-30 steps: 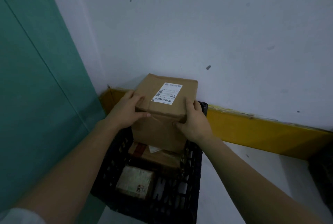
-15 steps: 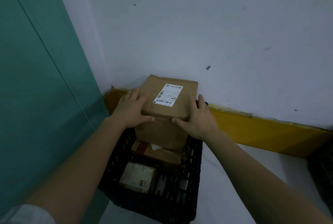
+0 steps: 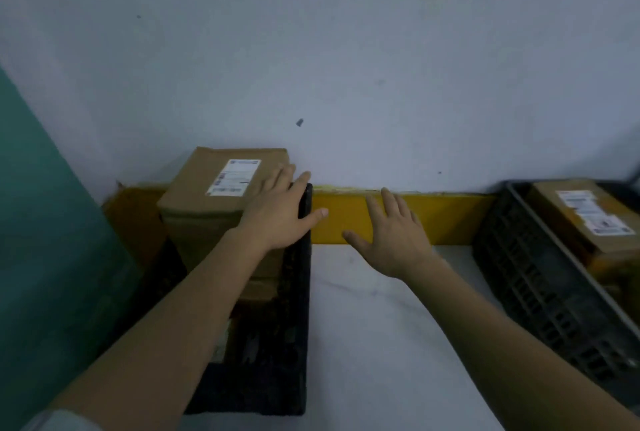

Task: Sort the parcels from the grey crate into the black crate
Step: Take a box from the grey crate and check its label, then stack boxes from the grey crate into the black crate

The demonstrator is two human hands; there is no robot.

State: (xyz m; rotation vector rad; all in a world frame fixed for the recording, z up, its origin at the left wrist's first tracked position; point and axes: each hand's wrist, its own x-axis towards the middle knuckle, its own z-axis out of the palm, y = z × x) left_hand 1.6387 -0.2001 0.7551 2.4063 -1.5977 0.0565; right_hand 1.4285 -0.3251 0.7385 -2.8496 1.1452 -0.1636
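Both hands have let go of the brown parcel (image 3: 221,195). Nearest, the right hand (image 3: 394,240) hovers flat and empty; the left hand (image 3: 280,212) spreads loose above the black crate (image 3: 294,326), where that parcel sits. Next, I'd reach for the grey crate (image 3: 540,285) squarely.

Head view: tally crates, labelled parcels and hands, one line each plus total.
Crates: 2, the black crate and the grey crate.
Parcels with a visible label: 2, the left parcel and the right parcel.
Hands: 2, the left hand and the right hand.
Total: 6
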